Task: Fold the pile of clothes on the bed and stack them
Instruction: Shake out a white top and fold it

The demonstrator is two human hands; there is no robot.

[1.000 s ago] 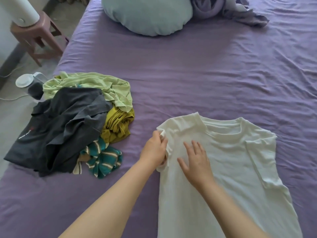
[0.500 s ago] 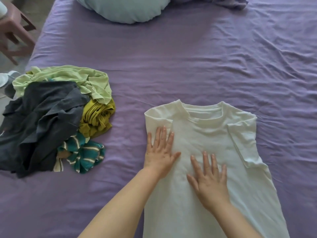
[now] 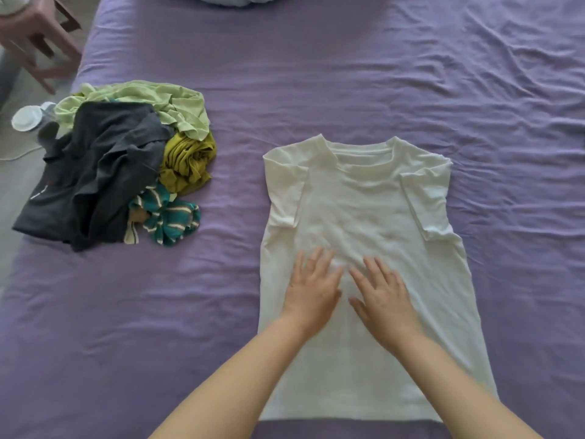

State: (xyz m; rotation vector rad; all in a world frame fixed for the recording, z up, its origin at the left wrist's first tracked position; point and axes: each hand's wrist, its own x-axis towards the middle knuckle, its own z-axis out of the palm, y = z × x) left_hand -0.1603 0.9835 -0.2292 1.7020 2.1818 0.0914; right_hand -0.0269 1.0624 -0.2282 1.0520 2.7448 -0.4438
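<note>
Both forearms reach in from the bed's near edge. The left hand and right hand lie palm-down side by side on the white shirt, fingers straight and slightly spread, pressing its middle. The shirt lies flat mid-bed, sleeves folded inward. The unfolded pile sits by the left edge.

a white cotton t-shirt lies flat on the purple-sheeted bed. both hands, left hand beside right hand, rest on its middle. a heap of crumpled clothes sits to its left, near the bed's edge.
</note>
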